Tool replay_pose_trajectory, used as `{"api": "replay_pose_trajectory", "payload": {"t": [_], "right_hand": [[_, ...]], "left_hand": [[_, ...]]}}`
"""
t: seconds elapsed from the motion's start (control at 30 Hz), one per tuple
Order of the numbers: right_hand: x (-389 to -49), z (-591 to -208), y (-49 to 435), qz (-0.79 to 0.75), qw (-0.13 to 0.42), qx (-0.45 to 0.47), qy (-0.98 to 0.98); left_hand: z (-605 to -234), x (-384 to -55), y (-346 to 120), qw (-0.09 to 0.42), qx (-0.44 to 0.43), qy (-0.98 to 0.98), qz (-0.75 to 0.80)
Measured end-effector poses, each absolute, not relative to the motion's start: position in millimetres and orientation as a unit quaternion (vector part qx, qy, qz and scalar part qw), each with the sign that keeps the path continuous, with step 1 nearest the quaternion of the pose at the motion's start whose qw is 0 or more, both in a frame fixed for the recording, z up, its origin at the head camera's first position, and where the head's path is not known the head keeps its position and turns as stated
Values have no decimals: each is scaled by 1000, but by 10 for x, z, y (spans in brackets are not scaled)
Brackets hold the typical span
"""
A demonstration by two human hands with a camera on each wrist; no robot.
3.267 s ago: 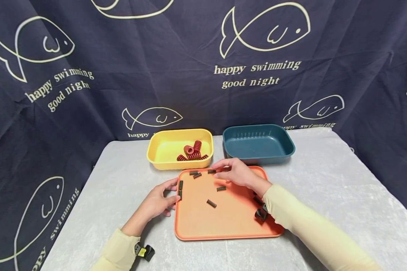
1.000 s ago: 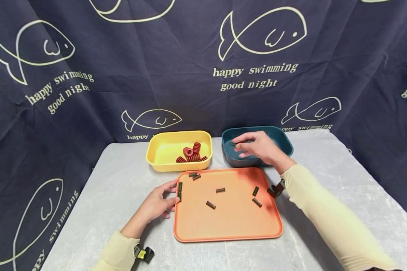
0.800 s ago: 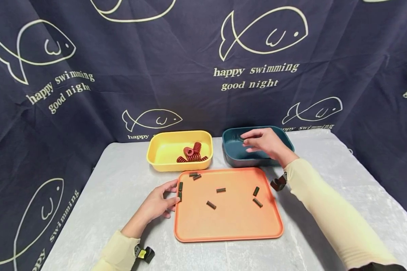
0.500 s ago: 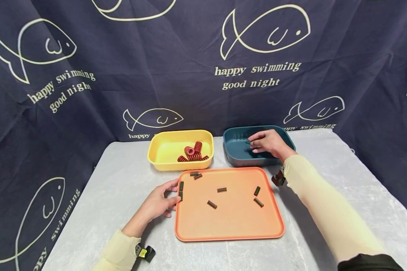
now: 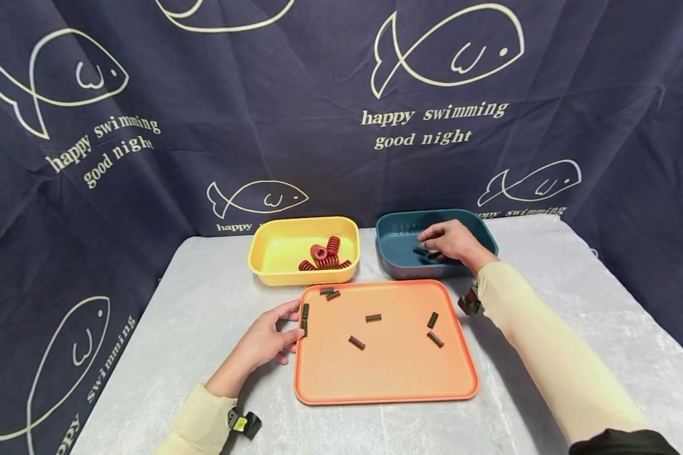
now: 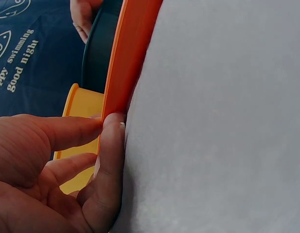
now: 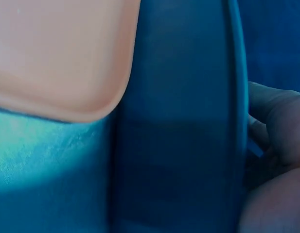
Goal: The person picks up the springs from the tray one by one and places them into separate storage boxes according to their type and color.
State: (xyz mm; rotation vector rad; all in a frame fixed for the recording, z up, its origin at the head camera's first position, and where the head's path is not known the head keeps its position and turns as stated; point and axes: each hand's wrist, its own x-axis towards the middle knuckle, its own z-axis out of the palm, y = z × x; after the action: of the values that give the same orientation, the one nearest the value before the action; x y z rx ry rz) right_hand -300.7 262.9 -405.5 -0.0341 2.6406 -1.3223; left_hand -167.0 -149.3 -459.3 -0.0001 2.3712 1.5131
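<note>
Down in the blue box [image 5: 401,272], a dark spring [image 5: 420,251] shows below the right hand [image 5: 456,240]; in the head frame 0.5 s earlier it is higher, at the fingertips. That suggests the spring is being left there, apart from the red springs [image 5: 334,244] in the yellow box [image 5: 301,279]. Its coil looks slim and nearly black, partly covered by the hand, and whether the bent right fingers keep any grip on it I cannot tell. On the orange tray [image 5: 387,373], 8 loose springs [image 5: 373,318] lie in the same layout as before: 4 near the upper left corner and left rim, 2 around the middle, 2 near the right rim. The left hand [image 5: 262,341] is at the tray's left edge.

From the left wrist, its fingers pinch the tray's rim, with the yellow box just behind.

From the right wrist, the blue box's wall hides the right fingertips and no spring can be made out; a rounded tray corner fills the upper left.
</note>
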Motion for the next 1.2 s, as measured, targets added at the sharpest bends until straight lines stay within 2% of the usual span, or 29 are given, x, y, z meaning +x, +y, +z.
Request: {"api": "replay_pose_trajectory", "payload": {"t": [0.43,0.67,0.87,1.03,1.2], "right_hand": [[-2667,-3837,2435,-510,76,-115,849],[-2465,-3794,2164,-579,128,-164,788],[-2356,-3930,1847,-582,174,-216,764],[-2341,-4102,1596,-585,237,-190,752],[-2380,-4224,1421,-555,236,-166,780]], "left_hand": [[-4594,-1672,-1490,164,1,830,533],[-4594,-1674,-1489,167,-2,834,526],[-4595,-1683,-1507,167,-2,833,528],[-4594,-1674,-1510,166,-1,833,528],[-4593,-1662,-1498,166,2,831,530]]}}
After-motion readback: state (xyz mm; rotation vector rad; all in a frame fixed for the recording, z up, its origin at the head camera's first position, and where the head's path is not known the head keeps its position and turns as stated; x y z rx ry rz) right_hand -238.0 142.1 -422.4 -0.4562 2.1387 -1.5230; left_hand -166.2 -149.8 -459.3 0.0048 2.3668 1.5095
